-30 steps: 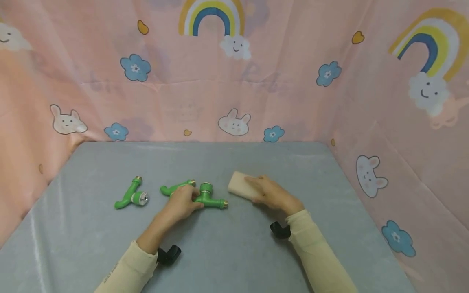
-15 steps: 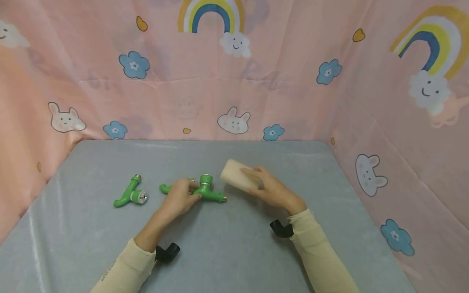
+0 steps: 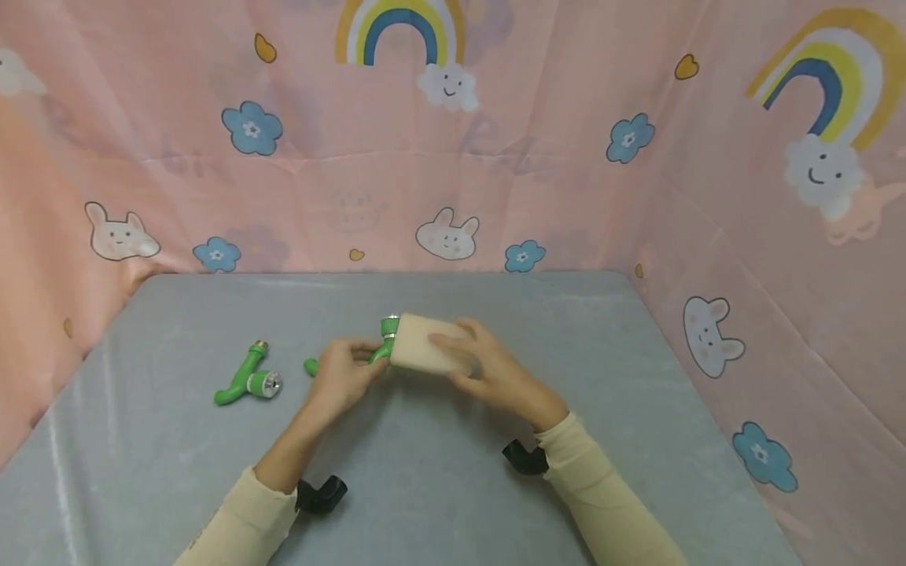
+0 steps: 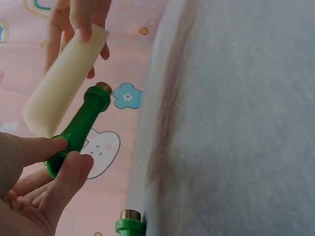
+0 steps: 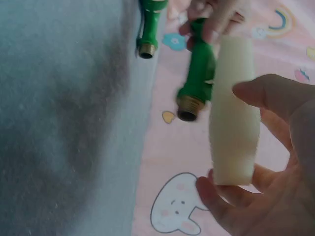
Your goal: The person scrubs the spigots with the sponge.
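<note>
My left hand (image 3: 344, 376) pinches a green faucet (image 4: 81, 123) between thumb and fingers, its brass threaded end pointing away from the palm. My right hand (image 3: 499, 377) grips a cream-coloured sponge (image 3: 428, 344) by its right part. In the head view the sponge covers the faucet's threaded end, and the faucet's knob (image 3: 390, 326) shows just left of it. The right wrist view has the sponge (image 5: 234, 118) right alongside the faucet (image 5: 199, 73); whether they touch is hard to tell.
A second green faucet (image 3: 248, 376) lies at the left of the grey table (image 3: 439, 487). Another (image 3: 311, 366) lies behind my left hand, mostly hidden. A pink patterned curtain (image 3: 318, 189) stands behind the table and along its sides.
My right hand has lifted the sponge and carried it left to the faucet. My left hand has raised the faucet from the table.
</note>
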Demonstrator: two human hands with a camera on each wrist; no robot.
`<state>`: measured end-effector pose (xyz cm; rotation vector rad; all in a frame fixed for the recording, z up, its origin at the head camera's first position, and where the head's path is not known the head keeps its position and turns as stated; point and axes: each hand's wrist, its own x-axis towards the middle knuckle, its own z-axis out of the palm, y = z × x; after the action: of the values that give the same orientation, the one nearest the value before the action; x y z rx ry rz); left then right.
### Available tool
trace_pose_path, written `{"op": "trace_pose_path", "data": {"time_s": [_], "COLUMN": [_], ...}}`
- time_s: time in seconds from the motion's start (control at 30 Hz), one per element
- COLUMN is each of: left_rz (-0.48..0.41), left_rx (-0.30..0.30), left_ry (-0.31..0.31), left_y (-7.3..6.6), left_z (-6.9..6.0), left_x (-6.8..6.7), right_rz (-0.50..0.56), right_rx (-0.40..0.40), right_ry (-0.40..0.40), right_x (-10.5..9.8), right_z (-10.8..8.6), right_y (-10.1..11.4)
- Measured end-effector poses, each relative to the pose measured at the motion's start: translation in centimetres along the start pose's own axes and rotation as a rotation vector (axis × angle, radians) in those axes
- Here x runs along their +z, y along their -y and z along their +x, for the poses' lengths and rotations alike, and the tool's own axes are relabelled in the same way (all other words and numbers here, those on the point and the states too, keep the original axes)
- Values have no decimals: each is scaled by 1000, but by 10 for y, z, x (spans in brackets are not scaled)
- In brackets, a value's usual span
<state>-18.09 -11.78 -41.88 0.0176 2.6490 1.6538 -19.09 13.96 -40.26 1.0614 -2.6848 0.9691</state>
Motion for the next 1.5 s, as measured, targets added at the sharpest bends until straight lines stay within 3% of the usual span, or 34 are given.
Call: {"op": "trace_pose_path", "data": {"time_s": [0.2, 0.47, 0.8, 1.2, 1.37, 1.5], "left_rz": [-174, -257, -278, -261, -281, -316], "left_rx": [-85, -83, -91, -73, -64, -37], "left_ry": [-17, -56, -74, -87, -87, -73], "left_y": [-7, -10, -8, -8, -8, -9], "left_z": [-1, 0, 1, 2, 2, 0], "left_x": [-3, -4, 0, -7, -5, -2], "right_rz": [-85, -131, -89, 27, 109, 165], "right_rx": [20, 62, 99, 186, 170, 129], "right_ry": [-48, -39, -31, 79, 33, -22], "right_x": [6, 2, -6, -29, -36, -29], "right_z": [3, 2, -8, -9, -10, -7], "right_y": [7, 6, 1, -7, -8, -5]}}
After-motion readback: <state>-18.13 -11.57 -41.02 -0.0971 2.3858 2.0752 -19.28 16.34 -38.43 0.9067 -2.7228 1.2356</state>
